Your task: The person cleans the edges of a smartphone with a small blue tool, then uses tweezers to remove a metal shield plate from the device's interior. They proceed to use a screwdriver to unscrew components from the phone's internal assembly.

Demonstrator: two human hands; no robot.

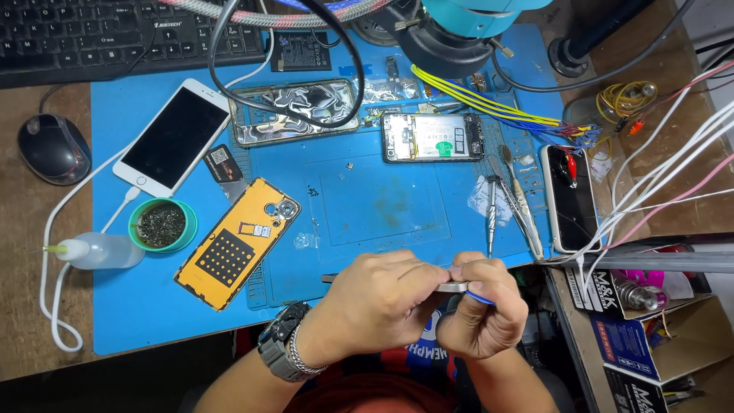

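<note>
a thin silvery metal piece [453,287] is sitting edge-on, pinched just past the blue mat's [382,206] front edge

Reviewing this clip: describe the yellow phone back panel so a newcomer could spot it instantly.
On the blue work mat, look to its lower left area, right of the small green round tin. The yellow back panel lies tilted, alone in that colour, with a black dotted square patch and round camera holes.

Phone repair workshop: opened phones [433,138], tweezers [524,206], blue mat [367,199].
</note>
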